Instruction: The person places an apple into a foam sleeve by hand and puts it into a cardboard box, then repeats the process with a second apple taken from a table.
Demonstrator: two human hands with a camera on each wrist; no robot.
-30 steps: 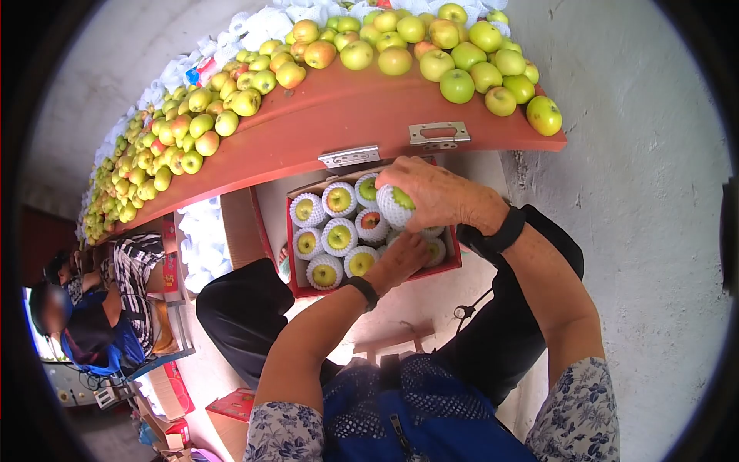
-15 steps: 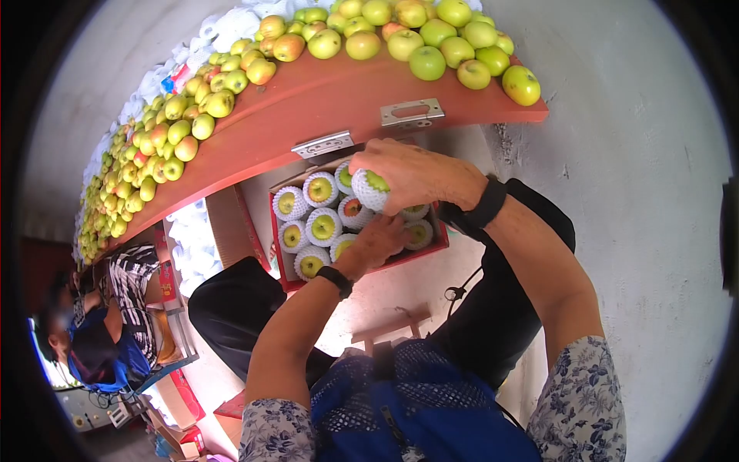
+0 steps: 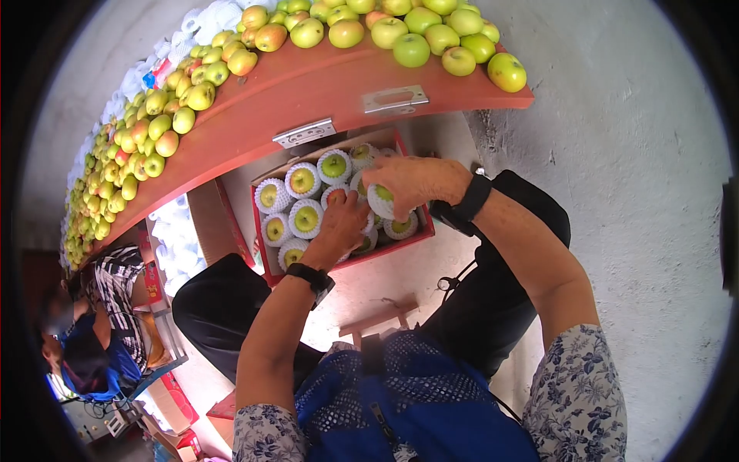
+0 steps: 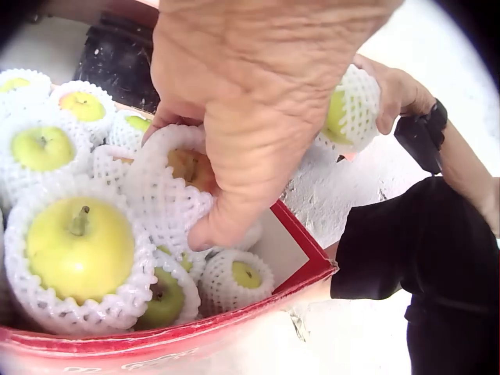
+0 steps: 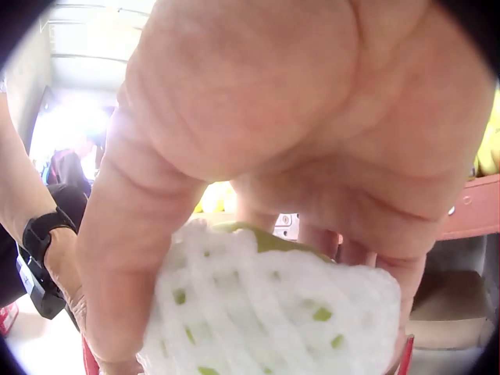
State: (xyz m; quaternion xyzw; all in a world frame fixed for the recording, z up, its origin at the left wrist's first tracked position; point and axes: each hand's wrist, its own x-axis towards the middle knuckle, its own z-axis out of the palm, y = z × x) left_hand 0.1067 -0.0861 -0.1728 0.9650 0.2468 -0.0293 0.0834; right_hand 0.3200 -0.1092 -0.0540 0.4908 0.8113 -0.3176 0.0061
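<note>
A red-edged box [image 3: 425, 225] holds several apples in white foam nets, such as the yellow-green apple [image 4: 80, 248] in the left wrist view. The left hand [image 3: 337, 229] reaches into the box and grips a netted reddish apple [image 4: 192, 169] between thumb and fingers. Over the box's right part, the right hand [image 3: 422, 183] holds a netted green apple [image 3: 381, 197]. In the right wrist view that netted apple [image 5: 273, 312] sits between the thumb and fingers of the right hand [image 5: 289, 117]. Part of the box's contents is hidden under both hands.
A red-brown board [image 3: 308, 92] with metal hinges crosses above the box, heaped with loose apples [image 3: 459, 61]. White foam nets [image 3: 175, 239] fill a carton at the left. Another person [image 3: 108, 346] sits at far left; a wall [image 3: 631, 169] stands at right.
The left hand has moved left and up within the box, onto the reddish apple. The right hand still holds its netted apple, now tilted differently. The head view has shifted.
</note>
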